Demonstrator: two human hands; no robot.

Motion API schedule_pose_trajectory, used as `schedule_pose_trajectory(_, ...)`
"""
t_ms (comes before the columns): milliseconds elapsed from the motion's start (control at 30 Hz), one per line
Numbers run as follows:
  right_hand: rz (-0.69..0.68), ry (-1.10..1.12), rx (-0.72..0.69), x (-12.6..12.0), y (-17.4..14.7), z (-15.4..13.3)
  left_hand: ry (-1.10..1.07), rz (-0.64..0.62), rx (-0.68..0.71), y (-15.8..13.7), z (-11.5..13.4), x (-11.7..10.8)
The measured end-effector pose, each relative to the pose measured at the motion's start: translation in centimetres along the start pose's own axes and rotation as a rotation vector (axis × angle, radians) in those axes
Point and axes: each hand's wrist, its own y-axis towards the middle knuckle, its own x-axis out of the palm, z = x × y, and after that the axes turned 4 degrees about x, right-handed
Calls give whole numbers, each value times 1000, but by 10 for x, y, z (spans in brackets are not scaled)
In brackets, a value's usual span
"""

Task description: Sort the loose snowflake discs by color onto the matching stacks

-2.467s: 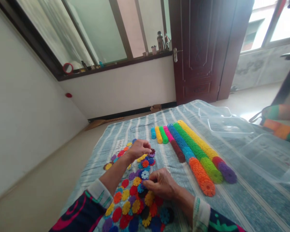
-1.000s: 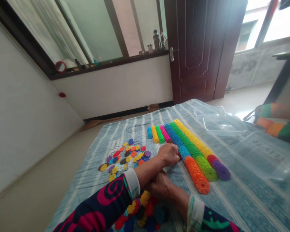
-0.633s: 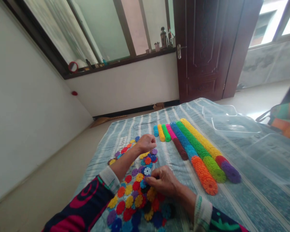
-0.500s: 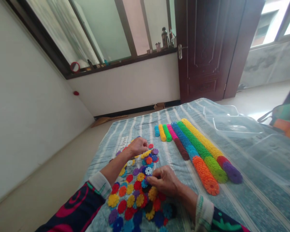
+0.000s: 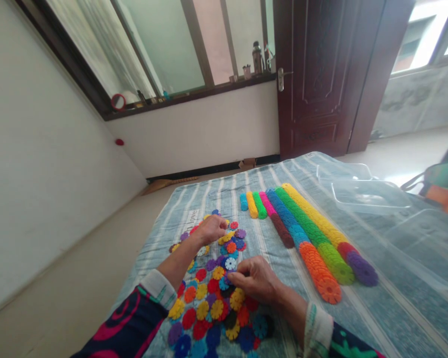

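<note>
Left grip (image 5: 211, 229) partly hides the discs (image 5: 213, 286), fingertips unclear; right grip (image 5: 259, 281) curls over their edge. Whether either pinches one, I cannot tell.

Single head-worn view feeds me (horizon leans: sill (image 5: 194, 96) climbs rightward). Faces forward and down across striped cloth (image 5: 388, 318). Left hand (image 5: 211, 230) and right hand (image 5: 257, 280) sit closer to lens, below centre; door (image 5: 321, 74) and window (image 5: 160, 44) stand farther back, along top edge.

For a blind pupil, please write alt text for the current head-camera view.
The person's left hand is over scattered colourful discs, the right hand at their edge, on a striped cloth. Disc rows and clear containers lie to the right.
</note>
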Motion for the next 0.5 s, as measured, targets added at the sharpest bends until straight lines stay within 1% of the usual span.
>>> schedule_pose_trajectory(133, 0, 5, -4, 0, -1, -1, -38, -9, -26, 1, -7, 0)
schedule_pose_trajectory(333, -20, 22, 7, 0, -1, -1, -38, -2, -61, -1, -14, 3)
schedule_pose_trajectory(500, -7, 3, 4, 0, -2, 0, -20, 8, -77, -2, -16, 4)
